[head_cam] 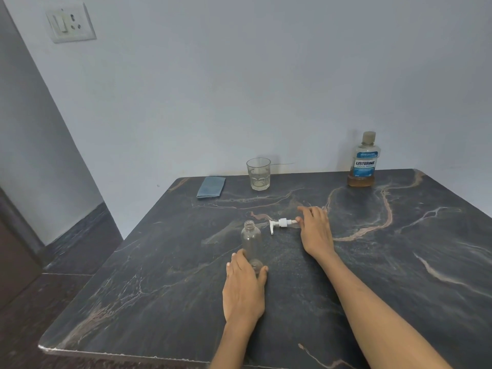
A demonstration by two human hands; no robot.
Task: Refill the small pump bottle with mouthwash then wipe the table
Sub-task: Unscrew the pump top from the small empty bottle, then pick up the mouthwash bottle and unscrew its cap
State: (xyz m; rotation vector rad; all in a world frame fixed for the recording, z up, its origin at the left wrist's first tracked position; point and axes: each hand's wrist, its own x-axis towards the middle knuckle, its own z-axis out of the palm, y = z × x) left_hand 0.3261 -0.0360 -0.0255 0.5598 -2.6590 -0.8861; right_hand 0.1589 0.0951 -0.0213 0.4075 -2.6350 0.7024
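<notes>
1. Left hand (pixel 243 286): reaches forward near the centre of the table. Its fingers and thumb curl around the base of the small pump bottle (pixel 251 242), fingers on the left side, thumb on the right. The palm lies low over the tabletop.
2. Right hand (pixel 315 230): lies further back and to the right of the left hand, fingers loosely spread. The thumb and a fingertip meet the stem end of the pump head (pixel 279 224). Whether they pinch it or only touch it cannot be determined.
3. Table (pixel 399 262): dark marbled top with pale and rust-coloured veins, set against a light wall (pixel 239 75). All items below rest on it.
4. Mouthwash bottle (pixel 364 161): upright at the far right edge, capped, with a blue Listerine Cool Mint label. Amber liquid fills only the bottom portion. It stands well apart from both hands.
5. Blue cloth (pixel 211 187): folded flat at the far left of the table, just left of the glass.
6. Glass (pixel 258 173): clear tumbler, upright at the far edge, between the cloth and the mouthwash bottle. A shallow layer of liquid shows at the bottom.
7. Small pump bottle: clear plastic, upright, uncapped, threaded neck exposed; it appears empty.
8. Pump head: white, lying on its side just right of the bottle's neck, nozzle pointing toward the bottle, separated from it.
9. Wall switch plate (pixel 70 23): upper left on the wall.
</notes>
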